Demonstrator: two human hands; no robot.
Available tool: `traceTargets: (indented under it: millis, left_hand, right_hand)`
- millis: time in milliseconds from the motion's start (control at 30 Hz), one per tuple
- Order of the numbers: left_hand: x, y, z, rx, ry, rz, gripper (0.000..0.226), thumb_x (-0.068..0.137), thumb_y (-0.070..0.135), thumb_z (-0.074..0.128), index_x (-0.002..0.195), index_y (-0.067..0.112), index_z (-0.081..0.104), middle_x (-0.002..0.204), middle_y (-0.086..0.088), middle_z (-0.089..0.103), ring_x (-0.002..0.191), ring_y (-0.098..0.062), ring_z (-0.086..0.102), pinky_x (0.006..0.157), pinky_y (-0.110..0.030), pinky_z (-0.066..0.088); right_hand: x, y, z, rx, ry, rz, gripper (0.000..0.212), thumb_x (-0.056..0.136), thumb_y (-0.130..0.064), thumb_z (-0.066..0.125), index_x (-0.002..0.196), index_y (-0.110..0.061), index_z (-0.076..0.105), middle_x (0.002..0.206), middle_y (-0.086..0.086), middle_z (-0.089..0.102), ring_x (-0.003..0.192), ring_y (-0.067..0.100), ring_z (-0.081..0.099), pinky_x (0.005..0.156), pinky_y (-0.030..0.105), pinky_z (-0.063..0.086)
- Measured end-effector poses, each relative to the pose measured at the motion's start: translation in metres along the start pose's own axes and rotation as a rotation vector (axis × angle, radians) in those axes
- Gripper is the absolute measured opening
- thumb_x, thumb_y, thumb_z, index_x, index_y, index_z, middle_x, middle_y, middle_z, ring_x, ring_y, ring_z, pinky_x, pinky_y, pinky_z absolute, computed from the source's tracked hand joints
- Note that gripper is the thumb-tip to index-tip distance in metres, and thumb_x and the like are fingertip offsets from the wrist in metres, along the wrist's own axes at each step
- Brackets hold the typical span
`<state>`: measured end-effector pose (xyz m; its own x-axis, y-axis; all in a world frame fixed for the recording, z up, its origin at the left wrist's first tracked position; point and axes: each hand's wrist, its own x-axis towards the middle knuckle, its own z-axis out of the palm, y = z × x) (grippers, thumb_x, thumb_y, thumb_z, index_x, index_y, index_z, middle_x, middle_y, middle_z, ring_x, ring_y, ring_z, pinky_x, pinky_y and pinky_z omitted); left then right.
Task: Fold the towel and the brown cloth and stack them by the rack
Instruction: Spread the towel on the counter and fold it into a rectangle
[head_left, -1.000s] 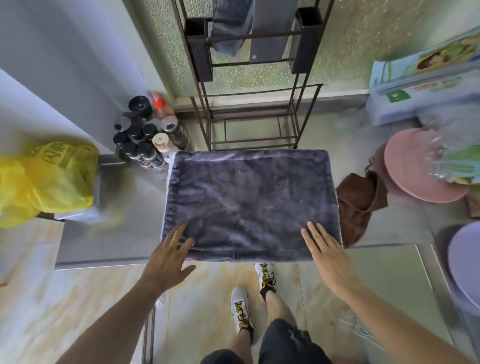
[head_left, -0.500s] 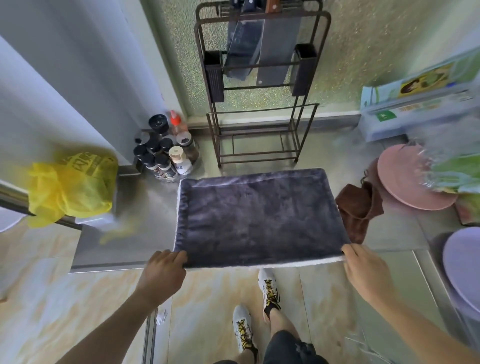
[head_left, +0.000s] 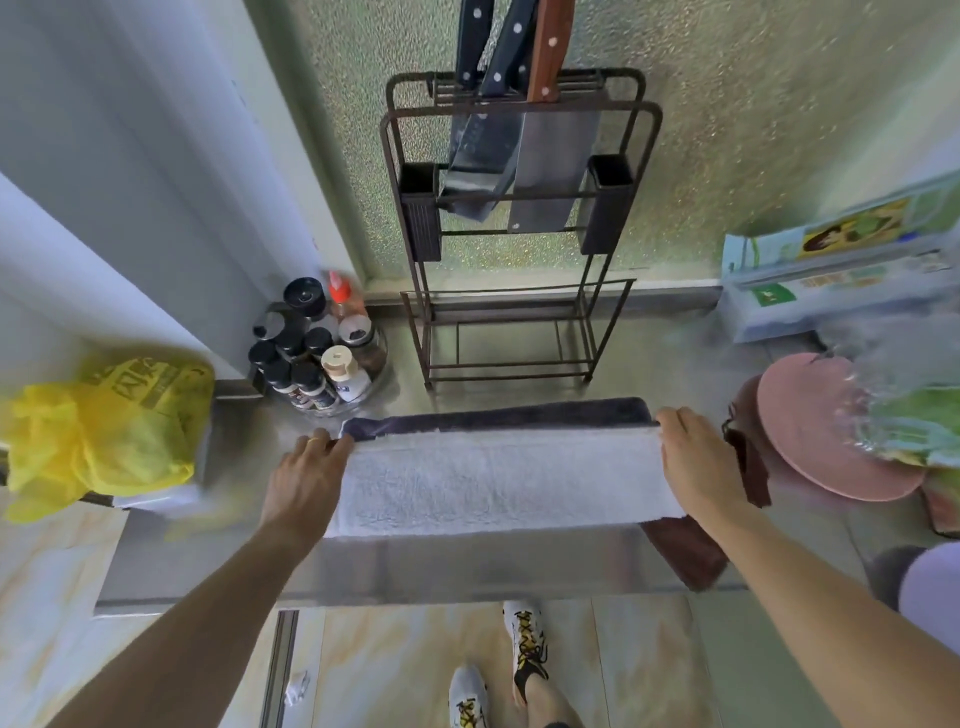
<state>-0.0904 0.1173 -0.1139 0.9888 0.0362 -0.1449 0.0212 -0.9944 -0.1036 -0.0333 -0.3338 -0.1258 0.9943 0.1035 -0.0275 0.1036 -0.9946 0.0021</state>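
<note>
The towel (head_left: 498, 475) lies on the steel counter (head_left: 467, 569) in front of the rack (head_left: 511, 332), folded in half so its white underside faces up and a strip of its dark grey face shows along the far edge. My left hand (head_left: 306, 470) grips the folded-over edge at the left corner. My right hand (head_left: 693, 457) grips the same edge at the right corner. The brown cloth (head_left: 685, 551) lies crumpled to the right of the towel, partly hidden under my right forearm.
Knives and a cleaver hang in the rack's top. A cluster of spice bottles (head_left: 317, 353) stands left of the rack. A yellow plastic bag (head_left: 104, 431) sits at the far left. A pink plate (head_left: 826, 426) and packaging crowd the right side.
Both hands took hold of the towel's near edge and carried it away from me to the far edge, turning the white underside up. The camera view tilted up toward the rack.
</note>
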Motion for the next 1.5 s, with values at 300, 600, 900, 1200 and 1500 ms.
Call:
traceTargets:
  millis: [300,600,900,1200,1500]
  left_hand:
    - [0.068,0.011,0.037,0.048,-0.110,-0.068,0.041,0.069,-0.016,0.068,0.102,0.007,0.070,0.089,-0.017,0.064,0.080,-0.038,0.062,0.061,-0.047,0.056]
    - [0.068,0.039,0.063,-0.015,0.076,-0.111,0.034,0.097,0.026,0.052,0.124,0.006,0.059,0.136,-0.028,0.051,0.118,-0.045,0.052,0.093,-0.055,0.048]
    - [0.058,0.071,0.100,-0.199,-0.187,-0.095,0.061,0.101,0.060,0.015,0.158,0.044,0.002,0.171,-0.011,-0.004,0.157,-0.036,-0.002,0.126,-0.057,0.013]
    - [0.057,0.070,0.102,-0.228,-0.218,-0.186,0.062,0.099,0.068,0.019,0.151,0.058,-0.013,0.166,-0.014,-0.028,0.153,-0.040,-0.023,0.126,-0.060,0.002]
    - [0.033,0.135,0.085,-0.224,0.023,0.173,0.063,0.101,0.059,0.037,0.158,0.045,0.012,0.171,-0.008,0.003,0.157,-0.037,-0.001,0.123,-0.064,0.014]
  right_hand:
    - [0.078,0.009,0.051,0.015,-0.105,-0.002,0.026,0.080,0.001,0.074,0.104,-0.003,0.064,0.087,0.014,0.069,0.073,0.030,0.064,0.059,0.037,0.054]
    - [0.090,0.015,0.084,0.084,-0.162,-0.045,0.054,0.082,0.001,0.070,0.133,-0.009,0.055,0.117,0.016,0.065,0.096,0.032,0.062,0.069,0.041,0.061]
    - [0.052,-0.034,0.082,0.125,-0.119,-0.350,0.056,0.104,-0.036,0.033,0.157,-0.018,0.027,0.166,0.015,0.021,0.154,0.035,0.016,0.121,0.053,0.027]
    - [0.044,-0.032,0.107,0.047,-0.220,-0.246,0.069,0.099,-0.065,0.015,0.159,-0.033,0.003,0.169,0.011,-0.004,0.156,0.029,-0.003,0.124,0.052,0.016]
    - [-0.015,-0.024,0.063,0.254,-0.051,0.581,0.070,0.084,-0.038,0.074,0.136,-0.001,0.045,0.127,0.033,0.056,0.111,0.052,0.056,0.083,0.056,0.052]
